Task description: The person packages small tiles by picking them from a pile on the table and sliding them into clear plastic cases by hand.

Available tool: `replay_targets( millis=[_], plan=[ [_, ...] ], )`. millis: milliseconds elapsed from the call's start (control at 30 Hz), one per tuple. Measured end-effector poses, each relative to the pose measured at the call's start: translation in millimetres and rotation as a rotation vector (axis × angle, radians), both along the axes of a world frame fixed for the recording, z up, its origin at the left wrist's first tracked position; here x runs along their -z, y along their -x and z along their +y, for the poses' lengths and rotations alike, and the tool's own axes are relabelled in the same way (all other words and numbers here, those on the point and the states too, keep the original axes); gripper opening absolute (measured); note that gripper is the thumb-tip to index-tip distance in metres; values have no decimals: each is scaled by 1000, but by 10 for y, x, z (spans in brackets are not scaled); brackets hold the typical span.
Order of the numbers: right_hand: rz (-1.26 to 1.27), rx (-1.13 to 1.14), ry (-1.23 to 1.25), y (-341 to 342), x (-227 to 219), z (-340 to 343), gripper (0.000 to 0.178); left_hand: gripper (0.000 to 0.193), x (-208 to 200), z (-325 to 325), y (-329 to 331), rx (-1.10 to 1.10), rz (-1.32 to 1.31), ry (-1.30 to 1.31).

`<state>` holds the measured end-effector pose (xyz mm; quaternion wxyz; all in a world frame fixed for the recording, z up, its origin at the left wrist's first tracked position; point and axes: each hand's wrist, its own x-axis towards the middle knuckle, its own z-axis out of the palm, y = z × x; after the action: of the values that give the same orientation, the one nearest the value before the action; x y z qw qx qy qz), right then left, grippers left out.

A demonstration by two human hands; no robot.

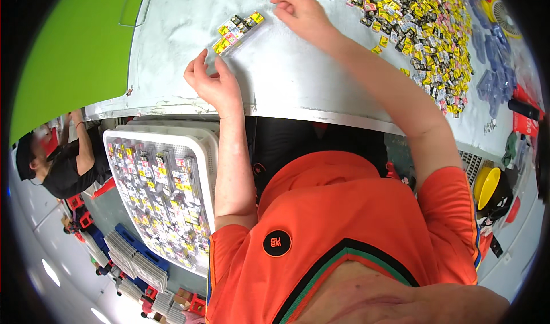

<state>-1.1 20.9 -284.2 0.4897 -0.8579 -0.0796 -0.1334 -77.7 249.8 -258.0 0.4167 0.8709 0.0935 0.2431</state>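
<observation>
Small yellow, black, white and pink printed pieces lie in a short clear strip-like holder [236, 33] on the pale table. At the near end of this holder is my left hand [216, 86], palm turned up and fingers apart, with nothing seen in it. My right hand [303, 16] hovers over the table to the right of the holder's far end. Its fingers are curled in toward the thumb, and anything between the tips is too small to make out. A large spread of the same small pieces [418, 32] covers the table to the right, beyond my right forearm.
Left of my left forearm stands a stack of white crates [207, 169], the top one full of filled clear holders. A green board [74, 55] adjoins the table at left, where a person in black [71, 169] sits. Clear blue-tinted plastic pieces [495, 66] and a yellow bowl [487, 188] are at right.
</observation>
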Motion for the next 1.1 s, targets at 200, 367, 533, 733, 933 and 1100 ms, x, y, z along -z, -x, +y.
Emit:
replay_targets(
  millis=[200, 367, 533, 733, 933, 1100],
  plan=[
    [-306, -1, 383, -407, -74, -395, 18, 50, 44, 22, 110, 172, -116, -26],
    [-552, -19, 625, -1058, -158, -360, 12, 56, 68, -91, 36, 235, -150, -179],
    [-582, -76, 762, -1335, -96, -128, 13, 53, 139, 106, -9, 248, 4, 101],
    [-746, -163, 864, -1515, -11, -165, 9, 51, 138, 141, -15, 216, 24, 217],
    [-795, -208, 1024, -1558, -97, -196, 7, 51, 127, 123, -3, 207, 13, 141],
    [-762, -203, 994, -1626, -95, -241, 7, 51, 142, 98, -15, 211, 4, 117]
  ],
)
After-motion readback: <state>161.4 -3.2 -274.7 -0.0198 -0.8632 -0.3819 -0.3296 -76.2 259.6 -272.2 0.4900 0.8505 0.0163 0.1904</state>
